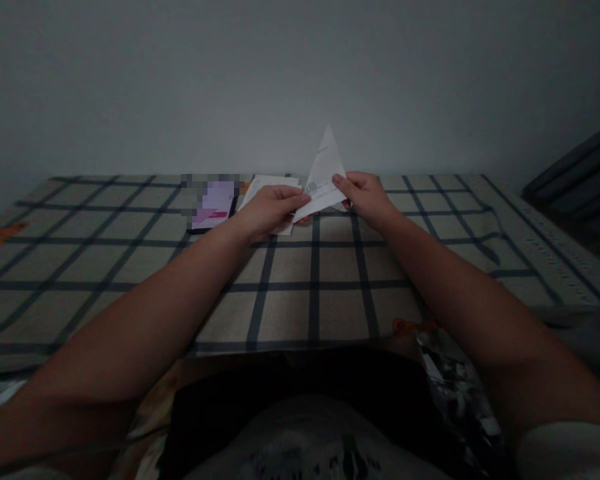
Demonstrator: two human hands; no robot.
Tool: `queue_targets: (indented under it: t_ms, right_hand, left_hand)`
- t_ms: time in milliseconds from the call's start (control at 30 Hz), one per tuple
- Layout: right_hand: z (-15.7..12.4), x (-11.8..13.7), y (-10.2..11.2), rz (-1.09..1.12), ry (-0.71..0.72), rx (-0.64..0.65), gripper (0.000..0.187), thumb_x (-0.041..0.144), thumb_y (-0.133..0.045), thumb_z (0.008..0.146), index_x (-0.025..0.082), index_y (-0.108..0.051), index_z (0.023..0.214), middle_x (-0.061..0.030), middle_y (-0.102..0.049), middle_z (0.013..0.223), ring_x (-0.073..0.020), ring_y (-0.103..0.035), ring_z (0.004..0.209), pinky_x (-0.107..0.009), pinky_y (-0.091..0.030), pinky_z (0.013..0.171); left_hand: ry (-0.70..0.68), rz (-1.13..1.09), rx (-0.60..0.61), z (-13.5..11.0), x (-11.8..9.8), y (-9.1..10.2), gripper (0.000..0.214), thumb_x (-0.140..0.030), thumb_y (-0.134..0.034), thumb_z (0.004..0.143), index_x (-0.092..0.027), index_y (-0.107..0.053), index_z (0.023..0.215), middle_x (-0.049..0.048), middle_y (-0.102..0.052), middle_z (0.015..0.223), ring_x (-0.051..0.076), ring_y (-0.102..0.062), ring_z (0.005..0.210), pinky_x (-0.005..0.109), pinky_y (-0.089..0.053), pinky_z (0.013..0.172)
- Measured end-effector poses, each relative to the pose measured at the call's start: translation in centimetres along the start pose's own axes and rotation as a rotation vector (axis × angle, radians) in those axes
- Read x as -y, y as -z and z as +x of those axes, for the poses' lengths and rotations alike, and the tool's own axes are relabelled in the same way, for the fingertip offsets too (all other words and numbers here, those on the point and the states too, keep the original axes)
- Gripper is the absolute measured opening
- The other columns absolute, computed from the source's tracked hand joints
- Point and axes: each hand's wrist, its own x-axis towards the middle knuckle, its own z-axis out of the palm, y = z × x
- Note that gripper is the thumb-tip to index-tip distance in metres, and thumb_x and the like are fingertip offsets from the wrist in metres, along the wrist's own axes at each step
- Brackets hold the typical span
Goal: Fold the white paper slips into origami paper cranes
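Note:
A white sheet of paper (325,170), folded to a pointed triangle with some print on it, is held up above the table between both hands. My left hand (275,208) pinches its lower left corner, thumb on top. On the other side my right hand (367,195) grips the lower right edge, with the thumb pressed on the front face. The fingers behind the paper are partly hidden. Below and behind my left hand lie more white papers (273,181), flat on the cloth.
A phone (215,203) with a lit, partly blurred screen lies left of the papers. The checked tablecloth (290,313) covers the table, which meets a plain wall (280,80). An orange patterned patch (3,235) is at the far left, and a dark slatted object (575,167) stands at the right.

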Motion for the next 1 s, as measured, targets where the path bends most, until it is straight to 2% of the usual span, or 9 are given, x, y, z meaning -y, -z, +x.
queue_targets:
  t_ms: [167, 333, 433, 600, 800, 1000]
  right_hand:
    - [0.0, 0.1, -0.1, 0.045, -0.009, 0.013, 0.07, 0.082, -0.059, 0.095, 0.021, -0.052, 0.061, 0.0019, -0.047, 0.055, -0.0103, -0.042, 0.055, -0.025, -0.034, 0.053]
    - [0.1, 0.5, -0.3, 0.155, -0.103, -0.06, 0.071, 0.086, -0.05, 0.096, 0.021, -0.052, 0.067, 0.0028, -0.048, 0.055, -0.0093, -0.043, 0.052, -0.022, -0.037, 0.051]
    - [0.2, 0.4, -0.2, 0.17, -0.132, -0.053, 0.065, 0.081, -0.059, 0.095, 0.021, -0.054, 0.07, 0.0035, -0.05, 0.057, -0.0085, -0.044, 0.052, -0.022, -0.036, 0.05]
    - [0.2, -0.3, 0.1, 0.095, -0.066, 0.023, 0.063, 0.073, -0.068, 0.095, 0.02, -0.052, 0.064, 0.0039, -0.049, 0.055, -0.0083, -0.043, 0.053, -0.023, -0.035, 0.052]
    - [0.0, 0.1, 0.1, 0.059, -0.047, 0.122, 0.06, 0.063, -0.07, 0.098, 0.019, -0.053, 0.061, 0.0036, -0.051, 0.055, -0.0078, -0.044, 0.053, -0.023, -0.035, 0.052]
    - [0.0, 0.4, -0.2, 0.087, -0.101, 0.13, 0.05, 0.045, -0.07, 0.103, 0.018, -0.057, 0.063, 0.0045, -0.051, 0.053, -0.0069, -0.045, 0.049, -0.022, -0.036, 0.05]
  left_hand:
    - [-0.021, 0.009, -0.065, -0.3, -0.6, -0.4, 0.011, -0.02, -0.074, 0.094, -0.012, -0.079, 0.087, 0.004, -0.074, 0.068, 0.008, -0.062, 0.054, 0.018, -0.043, 0.051]
    - [-0.018, -0.013, -0.141, -0.2, -0.6, -0.3, 0.008, -0.02, -0.078, 0.089, -0.013, -0.078, 0.086, 0.0038, -0.076, 0.075, 0.008, -0.066, 0.059, 0.017, -0.051, 0.057]
    - [-0.031, -0.042, -0.144, 0.0, -0.4, -0.1, 0.01, -0.02, -0.077, 0.088, -0.012, -0.076, 0.081, 0.0043, -0.075, 0.073, 0.008, -0.065, 0.057, 0.016, -0.051, 0.057]
    - [-0.06, -0.063, -0.141, 0.4, 0.1, 0.1, 0.015, -0.023, -0.076, 0.085, -0.012, -0.073, 0.075, 0.0049, -0.071, 0.066, 0.01, -0.063, 0.054, 0.019, -0.048, 0.052]
    - [-0.057, -0.157, -0.142, 0.7, 0.6, 0.0, 0.02, -0.033, -0.08, 0.086, -0.014, -0.076, 0.088, 0.0058, -0.078, 0.082, 0.014, -0.069, 0.066, 0.023, -0.052, 0.059]
    - [-0.036, -0.024, -0.195, 0.4, 0.2, -0.1, 0.016, -0.03, -0.076, 0.091, -0.015, -0.079, 0.087, 0.001, -0.073, 0.071, 0.009, -0.057, 0.054, 0.02, -0.037, 0.05]
